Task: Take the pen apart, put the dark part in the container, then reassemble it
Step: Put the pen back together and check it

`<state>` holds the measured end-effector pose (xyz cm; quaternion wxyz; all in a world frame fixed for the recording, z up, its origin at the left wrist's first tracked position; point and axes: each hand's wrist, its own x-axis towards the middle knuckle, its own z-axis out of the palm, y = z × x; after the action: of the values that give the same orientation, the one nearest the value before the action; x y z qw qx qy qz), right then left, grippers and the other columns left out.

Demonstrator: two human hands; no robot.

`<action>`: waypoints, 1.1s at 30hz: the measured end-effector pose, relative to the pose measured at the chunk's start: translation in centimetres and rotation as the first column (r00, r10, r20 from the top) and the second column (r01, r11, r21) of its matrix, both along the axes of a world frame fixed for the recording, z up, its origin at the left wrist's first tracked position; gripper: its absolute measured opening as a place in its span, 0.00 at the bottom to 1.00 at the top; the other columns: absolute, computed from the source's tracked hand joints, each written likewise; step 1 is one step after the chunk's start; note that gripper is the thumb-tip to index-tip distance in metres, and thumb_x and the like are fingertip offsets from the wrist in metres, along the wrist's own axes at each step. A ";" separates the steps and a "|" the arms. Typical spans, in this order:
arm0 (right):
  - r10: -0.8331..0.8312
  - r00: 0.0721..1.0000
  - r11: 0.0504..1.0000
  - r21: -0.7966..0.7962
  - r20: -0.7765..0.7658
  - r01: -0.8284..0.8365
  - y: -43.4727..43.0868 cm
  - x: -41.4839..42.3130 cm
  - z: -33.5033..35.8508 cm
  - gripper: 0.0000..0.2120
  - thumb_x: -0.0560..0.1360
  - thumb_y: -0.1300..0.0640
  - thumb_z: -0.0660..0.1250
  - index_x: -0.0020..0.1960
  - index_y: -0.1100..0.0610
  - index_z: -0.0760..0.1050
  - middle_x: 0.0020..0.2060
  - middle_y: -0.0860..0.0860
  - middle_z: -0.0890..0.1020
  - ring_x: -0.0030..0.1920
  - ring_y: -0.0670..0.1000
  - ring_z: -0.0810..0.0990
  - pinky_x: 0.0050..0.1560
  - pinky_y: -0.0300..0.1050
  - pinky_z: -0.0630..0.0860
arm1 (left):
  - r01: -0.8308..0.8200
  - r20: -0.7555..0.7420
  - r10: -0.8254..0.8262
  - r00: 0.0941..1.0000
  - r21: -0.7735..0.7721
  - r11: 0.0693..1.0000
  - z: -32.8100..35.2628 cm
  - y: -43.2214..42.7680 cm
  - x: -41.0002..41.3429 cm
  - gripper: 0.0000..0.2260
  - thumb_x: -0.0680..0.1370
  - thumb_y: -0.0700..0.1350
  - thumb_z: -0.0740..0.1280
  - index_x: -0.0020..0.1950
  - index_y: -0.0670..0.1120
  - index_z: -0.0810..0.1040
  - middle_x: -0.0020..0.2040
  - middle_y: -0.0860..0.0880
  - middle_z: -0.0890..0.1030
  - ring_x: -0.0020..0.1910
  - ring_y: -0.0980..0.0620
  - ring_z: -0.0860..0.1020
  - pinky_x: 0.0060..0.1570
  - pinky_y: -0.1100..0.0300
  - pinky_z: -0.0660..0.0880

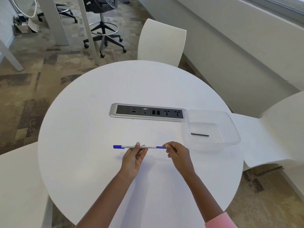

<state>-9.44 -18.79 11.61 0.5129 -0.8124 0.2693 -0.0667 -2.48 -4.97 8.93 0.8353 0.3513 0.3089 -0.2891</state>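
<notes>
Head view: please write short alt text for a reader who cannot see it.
Two hands hold a white-and-blue pen level above a round white table, left hand at the barrel, right hand at one end. A dark part lies in the clear container.

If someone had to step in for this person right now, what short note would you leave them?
Left hand: grips the white pen barrel near its middle, held level above the table.
Right hand: pinches the pen's blue end piece at the barrel's right end.
Blue cap sits on the left end.
Done: the dark part, a thin black rod, lies in the clear container to the right.
Left: finish the reassembly. Whether the blue end piece is fully seated I cannot tell.
</notes>
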 end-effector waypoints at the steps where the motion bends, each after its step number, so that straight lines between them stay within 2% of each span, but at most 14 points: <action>1: -0.011 1.000 1.000 0.028 -0.012 0.012 -0.1 0.0 0.0 0.10 0.76 0.63 0.58 0.45 0.61 0.78 0.33 0.47 0.76 0.33 0.46 0.74 0.35 0.28 0.72 | 0.001 0.008 -0.001 1.000 0.005 1.000 0.0 0.0 0.0 0.05 0.77 0.37 0.64 0.42 0.37 0.75 0.33 0.43 0.81 0.28 0.53 0.82 0.32 0.62 0.80; 5: -0.025 0.999 0.998 0.054 -0.041 0.027 -0.2 0.1 -0.2 0.10 0.76 0.63 0.58 0.44 0.59 0.78 0.30 0.47 0.77 0.32 0.46 0.74 0.34 0.28 0.71 | 0.019 0.064 -0.021 0.998 0.026 0.999 0.1 -0.1 0.0 0.05 0.77 0.37 0.63 0.42 0.37 0.75 0.41 0.41 0.78 0.28 0.53 0.82 0.32 0.64 0.80; 9: 0.010 0.999 1.000 -0.013 0.043 -0.009 -0.1 0.0 0.2 0.09 0.75 0.66 0.60 0.47 0.59 0.79 0.36 0.44 0.78 0.36 0.43 0.75 0.38 0.27 0.70 | 0.024 0.079 -0.026 0.997 0.033 0.999 0.4 -0.2 0.1 0.05 0.77 0.37 0.62 0.42 0.37 0.75 0.41 0.41 0.78 0.29 0.53 0.82 0.35 0.62 0.81; 11: 0.039 0.997 0.999 -0.029 0.060 -0.038 -0.1 -0.1 0.1 0.09 0.74 0.67 0.62 0.46 0.58 0.79 0.38 0.42 0.78 0.39 0.42 0.75 0.40 0.27 0.70 | 0.019 0.063 -0.021 0.998 0.024 1.000 0.4 -0.3 0.0 0.05 0.77 0.36 0.62 0.42 0.37 0.75 0.39 0.41 0.79 0.28 0.53 0.82 0.34 0.63 0.81; 13: 0.056 0.996 0.998 -0.034 0.065 -0.054 -0.1 -0.1 0.0 0.10 0.73 0.68 0.63 0.44 0.55 0.79 0.38 0.41 0.79 0.39 0.39 0.76 0.40 0.27 0.70 | 0.021 0.047 -0.021 0.999 0.014 1.000 0.5 -0.3 -0.1 0.05 0.77 0.36 0.63 0.42 0.37 0.75 0.33 0.43 0.82 0.28 0.53 0.82 0.31 0.63 0.80; 15: 0.024 0.997 1.000 -0.003 0.067 -0.024 0.0 -0.2 -0.1 0.10 0.73 0.66 0.64 0.42 0.52 0.78 0.37 0.42 0.79 0.38 0.39 0.76 0.40 0.28 0.71 | 0.020 0.035 -0.020 0.999 0.004 1.000 0.5 -0.4 -0.2 0.05 0.77 0.36 0.63 0.42 0.37 0.75 0.30 0.44 0.82 0.28 0.53 0.82 0.32 0.63 0.80; 18: -0.027 0.998 0.997 0.069 0.049 0.023 -0.1 -0.2 -0.2 0.07 0.75 0.63 0.63 0.43 0.57 0.78 0.32 0.46 0.80 0.31 0.37 0.76 0.36 0.26 0.72 | 0.018 0.031 -0.018 0.999 -0.002 1.000 0.5 -0.5 -0.2 0.06 0.77 0.37 0.63 0.41 0.37 0.75 0.33 0.42 0.81 0.29 0.53 0.82 0.33 0.62 0.81; 20: -0.034 0.999 0.994 0.101 0.034 0.030 0.0 -0.2 -0.1 0.07 0.76 0.60 0.62 0.45 0.60 0.78 0.31 0.48 0.80 0.29 0.37 0.76 0.35 0.25 0.72 | 0.019 0.034 -0.019 0.999 -0.006 1.000 0.5 -0.5 -0.2 0.05 0.77 0.37 0.63 0.42 0.37 0.76 0.30 0.44 0.82 0.29 0.53 0.83 0.32 0.63 0.80; 23: -0.027 0.999 0.991 0.129 0.043 0.022 0.2 -0.2 0.1 0.03 0.75 0.59 0.64 0.48 0.54 0.75 0.34 0.50 0.80 0.33 0.43 0.78 0.36 0.27 0.73 | 0.017 0.033 -0.016 0.999 -0.012 1.000 0.5 -0.5 -0.2 0.05 0.77 0.37 0.63 0.42 0.37 0.75 0.28 0.46 0.82 0.29 0.53 0.83 0.32 0.63 0.80; 25: -0.012 0.999 0.995 0.099 0.052 0.007 0.2 -0.2 0.1 0.07 0.74 0.61 0.65 0.50 0.52 0.73 0.38 0.51 0.80 0.37 0.46 0.78 0.37 0.28 0.73 | 0.013 0.026 -0.012 1.000 -0.013 1.000 0.5 -0.4 -0.1 0.05 0.77 0.37 0.63 0.42 0.37 0.76 0.28 0.45 0.82 0.29 0.53 0.83 0.33 0.62 0.81; 26: -0.008 0.998 0.997 0.082 0.059 0.003 0.3 -0.3 0.2 0.08 0.74 0.63 0.65 0.50 0.51 0.73 0.38 0.51 0.79 0.37 0.44 0.77 0.37 0.28 0.73 | 0.012 0.023 -0.011 1.000 -0.012 1.000 0.5 -0.4 -0.1 0.05 0.77 0.37 0.63 0.42 0.37 0.76 0.29 0.45 0.83 0.29 0.53 0.83 0.33 0.62 0.81; 29: -0.011 0.996 0.997 0.079 0.084 0.005 0.3 -0.3 0.3 0.10 0.73 0.66 0.63 0.45 0.51 0.74 0.36 0.48 0.79 0.34 0.38 0.77 0.37 0.27 0.73 | 0.010 0.024 -0.009 1.000 -0.013 1.000 0.7 -0.5 -0.1 0.05 0.77 0.37 0.63 0.42 0.37 0.76 0.28 0.45 0.82 0.29 0.53 0.83 0.34 0.62 0.81; 33: -0.023 0.996 0.992 0.127 0.087 0.012 0.5 -0.2 0.2 0.11 0.73 0.65 0.64 0.39 0.50 0.75 0.34 0.47 0.80 0.31 0.38 0.77 0.36 0.27 0.73 | 0.021 0.042 -0.021 0.999 -0.014 1.000 0.8 -0.6 -0.2 0.06 0.77 0.37 0.63 0.41 0.37 0.75 0.28 0.46 0.82 0.29 0.53 0.83 0.34 0.63 0.81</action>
<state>-9.64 -18.30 11.84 0.5741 -0.7722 0.2570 -0.0899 -2.67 -5.53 9.68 0.8410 0.3544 0.2854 -0.2927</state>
